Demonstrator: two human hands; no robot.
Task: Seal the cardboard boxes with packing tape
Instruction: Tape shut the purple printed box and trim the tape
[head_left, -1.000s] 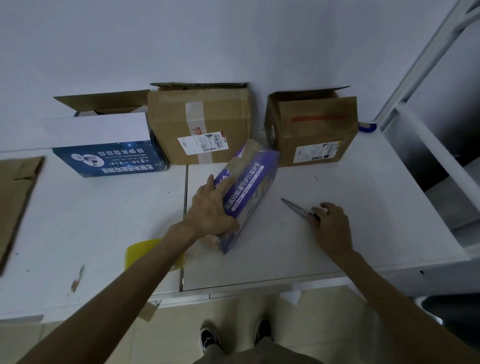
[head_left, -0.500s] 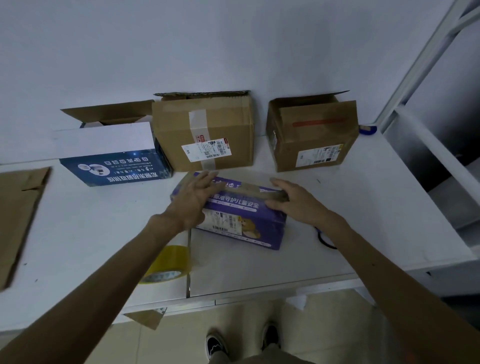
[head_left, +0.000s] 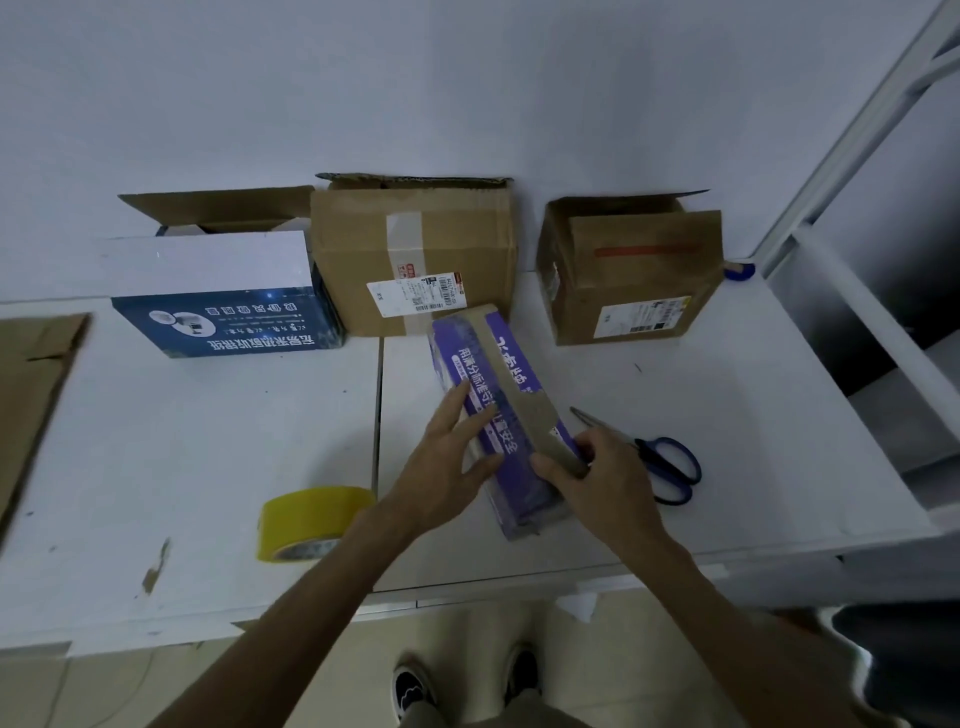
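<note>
Turned end-on since before, the purple box (head_left: 467, 358) is being sealed: left hand (head_left: 447, 467) pressing flat-fingered, right hand (head_left: 602, 483) gripping its near end; next, probably, the tape strip (head_left: 519, 397) needs rubbing down.

Scissors (head_left: 644, 447) (blue handles) lie on the white table (head_left: 182, 467); shoes (head_left: 414, 691) below

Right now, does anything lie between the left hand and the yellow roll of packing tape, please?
Nothing visible does: the left hand rests on the purple cardboard box, and the yellow roll of packing tape lies to its left on bare white table.
</note>
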